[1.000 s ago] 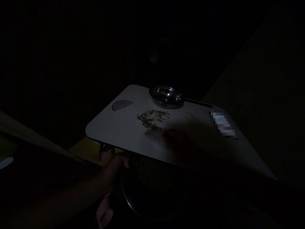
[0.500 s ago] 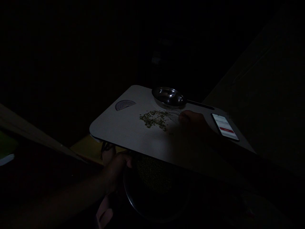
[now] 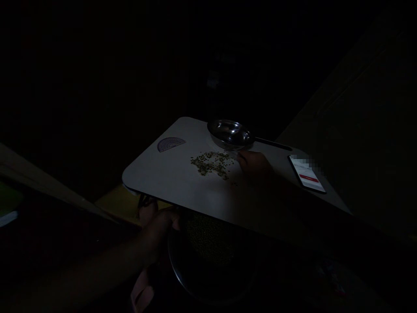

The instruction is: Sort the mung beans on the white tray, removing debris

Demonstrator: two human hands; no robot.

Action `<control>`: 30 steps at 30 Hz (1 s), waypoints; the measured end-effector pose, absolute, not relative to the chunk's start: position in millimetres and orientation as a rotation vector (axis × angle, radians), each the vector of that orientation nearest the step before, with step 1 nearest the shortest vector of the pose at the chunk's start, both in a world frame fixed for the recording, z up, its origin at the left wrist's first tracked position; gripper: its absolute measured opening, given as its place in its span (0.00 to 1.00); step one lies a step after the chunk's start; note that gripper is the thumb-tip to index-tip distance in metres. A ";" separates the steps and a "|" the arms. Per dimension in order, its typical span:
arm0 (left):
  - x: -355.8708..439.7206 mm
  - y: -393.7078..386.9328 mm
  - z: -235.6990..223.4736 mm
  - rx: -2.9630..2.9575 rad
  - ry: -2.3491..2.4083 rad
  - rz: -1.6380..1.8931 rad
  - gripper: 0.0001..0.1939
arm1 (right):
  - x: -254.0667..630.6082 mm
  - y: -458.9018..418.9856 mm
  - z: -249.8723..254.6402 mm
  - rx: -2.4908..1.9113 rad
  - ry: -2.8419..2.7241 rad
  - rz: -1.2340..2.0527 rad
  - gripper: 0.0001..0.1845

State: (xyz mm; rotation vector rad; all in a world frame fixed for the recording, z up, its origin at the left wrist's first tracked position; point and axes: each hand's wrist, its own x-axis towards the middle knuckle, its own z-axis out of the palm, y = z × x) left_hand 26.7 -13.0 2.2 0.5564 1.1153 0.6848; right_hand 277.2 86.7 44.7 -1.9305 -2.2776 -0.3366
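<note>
My right hand (image 3: pixel 256 164) is closed on a clear plastic protractor (image 3: pixel 232 153), of which only a thin part shows now. It is beside a scatter of small green beans (image 3: pixel 211 165) on the white tabletop (image 3: pixel 163 182). Just beyond the beans stands a shiny steel bowl (image 3: pixel 230 134). Below the table's near edge, my left hand (image 3: pixel 164 224) grips the rim of a large dark bowl (image 3: pixel 182 278). A mass of green beans (image 3: pixel 210 239) lies inside that bowl, partly hidden under the tabletop.
A second protractor (image 3: pixel 171 144) lies flat on the table's left side. At the right rests a phone (image 3: pixel 306 174) with its screen lit. A dark slot (image 3: pixel 273 143) runs along the far edge. The surroundings are very dark.
My right hand has moved slightly left with the protractor, which has turned from a visible arc to nearly edge-on. My left hand stays at the large bowl's rim.
</note>
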 end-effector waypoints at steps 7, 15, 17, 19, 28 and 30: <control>25.5 -12.8 5.8 0.554 1.103 0.690 0.06 | 256.7 90.2 40.3 -1.781 -2.295 -0.277 0.13; 24.3 -13.3 3.4 0.554 1.132 0.699 0.05 | 243.7 72.1 53.8 -1.586 -2.296 -0.219 0.13; 24.7 -13.7 1.3 0.558 1.114 0.703 0.06 | 250.3 76.5 59.4 -1.589 -2.230 -0.270 0.12; 25.2 -13.9 -0.7 0.557 1.127 0.705 0.05 | 260.1 85.3 61.8 -1.612 -2.185 -0.277 0.12; 28.9 -14.5 4.2 0.536 1.126 0.724 0.05 | 277.8 100.4 47.3 -1.666 -2.219 -0.098 0.15; 29.5 -14.2 5.2 0.545 1.154 0.727 0.05 | 275.9 96.1 46.8 -1.646 -2.242 -0.114 0.15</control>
